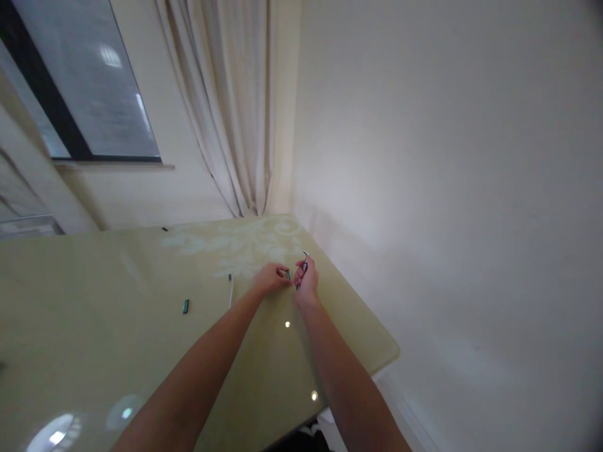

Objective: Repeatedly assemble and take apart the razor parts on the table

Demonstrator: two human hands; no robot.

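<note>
Left hand [271, 278] pinches a small green piece [287, 274].

Nothing readable is showing anywhere: no text, label, brand or number (the small dark pieces on the table [94, 301] are appearing too tiny to tell).

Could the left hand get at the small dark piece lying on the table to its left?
Probably yes. The small dark piece lies in the open on the table, with only a thin white cable between it and the left hand. That hand already pinches something small, though.
</note>
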